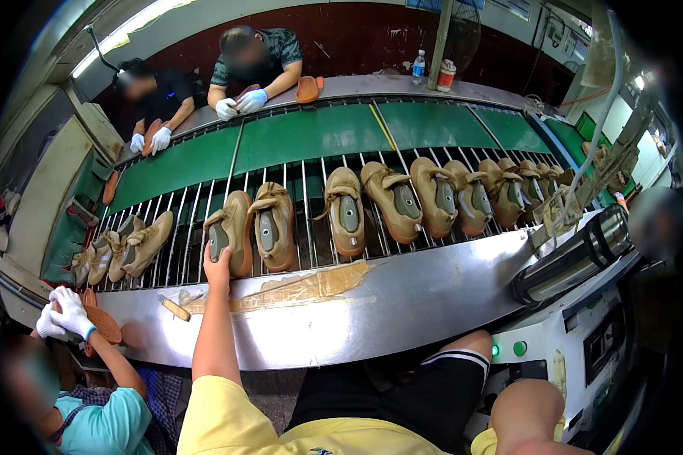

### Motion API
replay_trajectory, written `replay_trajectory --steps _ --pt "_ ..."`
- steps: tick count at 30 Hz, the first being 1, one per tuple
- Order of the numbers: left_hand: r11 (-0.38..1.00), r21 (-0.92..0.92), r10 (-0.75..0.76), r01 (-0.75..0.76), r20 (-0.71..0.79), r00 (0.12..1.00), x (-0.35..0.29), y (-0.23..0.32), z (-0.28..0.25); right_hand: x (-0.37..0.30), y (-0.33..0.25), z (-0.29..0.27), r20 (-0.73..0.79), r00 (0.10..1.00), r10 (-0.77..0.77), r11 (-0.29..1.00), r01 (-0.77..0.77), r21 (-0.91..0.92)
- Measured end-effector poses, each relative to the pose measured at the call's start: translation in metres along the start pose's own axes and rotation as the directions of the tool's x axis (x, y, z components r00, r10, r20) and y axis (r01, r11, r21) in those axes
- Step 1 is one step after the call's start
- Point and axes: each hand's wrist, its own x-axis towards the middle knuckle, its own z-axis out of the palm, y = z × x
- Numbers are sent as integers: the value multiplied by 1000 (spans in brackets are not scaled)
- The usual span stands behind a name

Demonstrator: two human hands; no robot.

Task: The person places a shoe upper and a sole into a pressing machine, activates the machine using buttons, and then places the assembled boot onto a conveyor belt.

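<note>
My left hand (218,267) reaches forward to the near edge of a roller conveyor and grips the heel of a tan shoe (239,231) with a grey-green insole. That shoe points away from me, its laces and tongue loose. Its pair-like neighbour, another tan shoe (273,227), lies just to its right, apart from my hand. At the lower right only my bent right arm (527,413) shows; the right hand is outside the picture.
More tan shoes (345,212) line the metal rollers to the right, and several tan shoes (146,243) stand at left. A steel ledge (402,303) fronts the conveyor, with a small brush-like piece (176,309), a thermos (573,254) and a machine (584,334). Gloved co-workers handle brown soles (102,324).
</note>
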Motion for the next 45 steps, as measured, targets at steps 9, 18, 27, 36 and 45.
replay_trajectory --steps 9,18,27,36,45 --pt "939 268 232 -217 -25 972 -36 -5 -1 3 -16 -21 -12 1000 -13 998 12 -54" --pt "837 518 -81 175 -199 977 34 9 26 9 -45 -38 -1 999 -36 991 36 -128" --pt "654 753 194 -76 -69 979 53 50 22 3 -41 -35 33 999 10 976 -3 -219" --pt "627 696 424 -351 74 903 22 2 -13 -38 -15 -70 222 911 348 725 -111 -680" --pt "547 748 418 -375 144 897 44 -5 -30 -189 12 -218 -142 537 831 121 -424 -897"
